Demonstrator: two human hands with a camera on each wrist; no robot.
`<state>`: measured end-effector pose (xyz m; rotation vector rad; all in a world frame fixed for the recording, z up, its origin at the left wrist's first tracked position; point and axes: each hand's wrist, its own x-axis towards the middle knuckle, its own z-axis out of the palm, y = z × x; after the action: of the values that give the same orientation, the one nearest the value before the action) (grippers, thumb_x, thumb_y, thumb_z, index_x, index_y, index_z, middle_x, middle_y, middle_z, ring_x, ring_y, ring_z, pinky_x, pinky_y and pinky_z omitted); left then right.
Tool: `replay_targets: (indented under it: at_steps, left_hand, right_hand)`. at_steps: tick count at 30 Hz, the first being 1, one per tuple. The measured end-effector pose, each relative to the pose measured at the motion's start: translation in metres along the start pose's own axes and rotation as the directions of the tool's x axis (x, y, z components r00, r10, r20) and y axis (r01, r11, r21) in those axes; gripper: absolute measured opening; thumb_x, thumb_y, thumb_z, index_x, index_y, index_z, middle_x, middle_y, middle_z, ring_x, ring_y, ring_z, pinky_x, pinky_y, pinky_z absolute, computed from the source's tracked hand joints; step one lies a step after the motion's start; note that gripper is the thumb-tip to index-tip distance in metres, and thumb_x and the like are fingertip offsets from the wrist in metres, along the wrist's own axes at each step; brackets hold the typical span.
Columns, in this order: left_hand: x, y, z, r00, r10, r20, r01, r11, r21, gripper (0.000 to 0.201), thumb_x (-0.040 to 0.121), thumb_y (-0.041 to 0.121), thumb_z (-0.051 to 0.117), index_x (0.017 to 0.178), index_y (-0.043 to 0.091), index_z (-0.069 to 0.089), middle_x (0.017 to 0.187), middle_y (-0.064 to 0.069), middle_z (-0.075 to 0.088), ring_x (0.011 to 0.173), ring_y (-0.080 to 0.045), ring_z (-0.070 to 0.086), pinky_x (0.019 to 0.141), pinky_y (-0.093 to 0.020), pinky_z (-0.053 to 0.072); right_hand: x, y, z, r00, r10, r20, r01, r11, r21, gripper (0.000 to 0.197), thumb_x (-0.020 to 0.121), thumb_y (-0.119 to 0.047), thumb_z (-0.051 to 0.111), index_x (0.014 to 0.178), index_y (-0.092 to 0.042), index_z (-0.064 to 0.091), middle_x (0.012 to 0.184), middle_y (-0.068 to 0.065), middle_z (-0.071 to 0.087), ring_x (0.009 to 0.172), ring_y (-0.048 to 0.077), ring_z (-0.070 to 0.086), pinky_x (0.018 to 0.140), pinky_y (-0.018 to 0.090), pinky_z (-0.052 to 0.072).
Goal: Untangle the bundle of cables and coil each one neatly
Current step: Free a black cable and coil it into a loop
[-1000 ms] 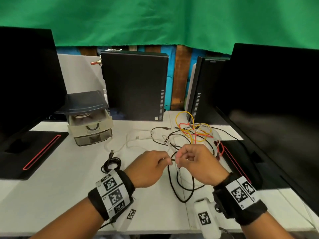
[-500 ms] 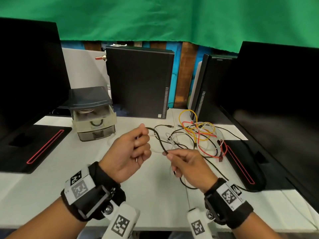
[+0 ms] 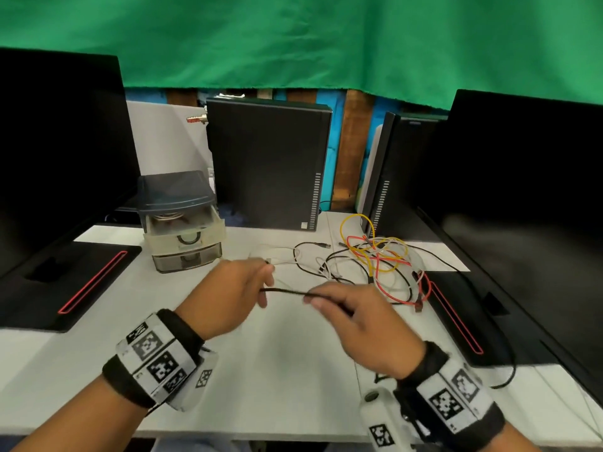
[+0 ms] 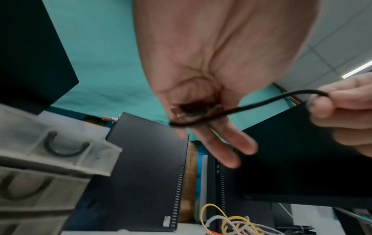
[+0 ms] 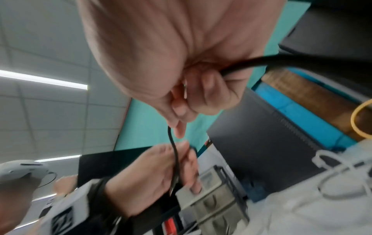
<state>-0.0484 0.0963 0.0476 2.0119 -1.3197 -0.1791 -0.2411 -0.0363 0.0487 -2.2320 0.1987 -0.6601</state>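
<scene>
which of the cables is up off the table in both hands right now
The black cable: it is stretched in the air between the left hand and right hand. The yellow cable, red cable and white cable lie on the table.

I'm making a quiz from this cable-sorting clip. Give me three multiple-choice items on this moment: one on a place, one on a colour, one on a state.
1. Where does the tangled bundle lie?
A. on the table beyond the right hand
B. inside the drawer box
C. on the left black mat

2. What colour is the cable stretched between the hands?
A. yellow
B. white
C. black

3. What is the right hand doing?
A. lying flat and open
B. pinching the cable
C. holding a plug into a monitor

Answers: 1 A, the bundle sits on the table past the right hand; 2 C, it is black; 3 B, the fingers are curled on it.
</scene>
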Motion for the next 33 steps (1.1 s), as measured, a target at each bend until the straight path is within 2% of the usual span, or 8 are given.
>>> replay_targets:
  at_steps: [4,10,13,16,19,23,29,33]
  left_hand:
    - [-0.010,0.020,0.002,0.908,0.033,0.417,0.174,0.878,-0.447,0.051,0.105,0.043,0.039,0.083,0.009,0.070,0.044,-0.003,0.046,0.041,-0.014,0.047,0.081,-0.038,0.056]
    - [-0.013,0.058,-0.009,0.975,0.052,0.217,0.181,0.385,-0.905,0.057,0.100,0.028,0.041,0.110,-0.028,0.051,0.044,0.001,0.046,0.040,-0.008,0.045,0.093,-0.030,0.056]
    - [-0.012,0.058,-0.002,0.987,-0.085,0.135,0.153,0.256,-0.955,0.046,0.095,0.029,0.044,0.107,-0.014,0.053,0.062,0.005,0.065,0.070,-0.013,0.071,0.099,-0.029,0.052]
    - [-0.008,0.047,0.006,0.981,-0.177,0.076,0.123,0.271,-0.955,0.036,0.099,0.026,0.045,0.076,0.000,0.057,0.093,0.002,0.075,0.102,-0.023,0.073,0.103,-0.033,0.044]
    - [-0.008,0.038,0.011,0.986,-0.160,-0.039,0.073,0.636,-0.769,0.049,0.105,0.023,0.042,0.064,0.004,0.062,0.117,0.007,0.072,0.100,-0.018,0.073,0.100,-0.030,0.042]
    - [-0.013,0.020,0.021,0.993,0.109,-0.037,-0.114,0.970,-0.214,0.049,0.104,0.047,0.038,0.077,0.018,0.067,0.073,0.009,0.072,0.078,-0.012,0.072,0.086,-0.039,0.053]
    - [-0.020,0.048,0.010,0.935,0.135,0.327,0.105,0.777,-0.621,0.060,0.107,0.030,0.032,0.061,0.026,0.070,0.047,0.000,0.049,0.050,-0.017,0.055,0.093,-0.037,0.052]
    - [-0.020,0.050,0.005,0.931,0.153,0.330,0.175,0.608,-0.775,0.046,0.103,0.035,0.040,0.095,0.010,0.078,0.049,0.001,0.033,0.044,-0.015,0.046,0.085,-0.029,0.050]
  right_hand:
    - [0.010,0.014,-0.032,0.965,0.034,-0.259,-0.015,0.997,0.076,0.021,0.093,-0.009,0.067,0.098,-0.026,0.077,0.096,-0.023,0.075,0.094,-0.003,0.069,0.083,0.011,0.049]
    - [0.004,0.023,0.001,0.974,0.162,-0.161,-0.158,0.987,0.034,0.019,0.098,-0.017,0.061,0.106,-0.018,0.078,0.066,-0.032,0.063,0.066,-0.010,0.058,0.066,0.006,0.040]
    - [-0.007,0.012,0.035,0.983,0.183,0.012,-0.184,0.982,0.050,0.025,0.102,-0.022,0.054,0.119,-0.025,0.072,0.056,-0.021,0.055,0.055,0.000,0.048,0.059,0.013,0.040]
    - [-0.018,0.001,0.049,0.964,0.132,0.229,-0.113,0.989,-0.097,0.030,0.103,-0.031,0.047,0.128,-0.027,0.063,0.062,-0.016,0.053,0.058,0.000,0.048,0.065,0.019,0.043]
    - [-0.021,-0.012,0.043,0.943,0.063,0.328,0.002,0.981,-0.193,0.023,0.103,-0.029,0.047,0.117,-0.022,0.064,0.060,-0.028,0.052,0.057,-0.009,0.046,0.063,0.011,0.034]
    - [-0.015,-0.027,0.017,0.974,-0.069,0.218,0.113,0.974,-0.197,0.015,0.102,-0.026,0.051,0.101,-0.022,0.065,0.060,-0.025,0.051,0.055,-0.004,0.044,0.063,0.025,0.041]
    - [-0.005,-0.013,-0.015,0.992,-0.120,-0.044,0.114,0.986,-0.124,0.020,0.100,-0.024,0.053,0.103,-0.023,0.072,0.089,-0.012,0.072,0.083,0.013,0.067,0.074,0.035,0.053]
    - [-0.003,-0.002,-0.007,0.978,-0.182,-0.106,0.153,0.959,-0.240,0.030,0.104,-0.027,0.043,0.121,-0.026,0.068,0.084,-0.028,0.063,0.073,-0.002,0.058,0.068,0.020,0.047]
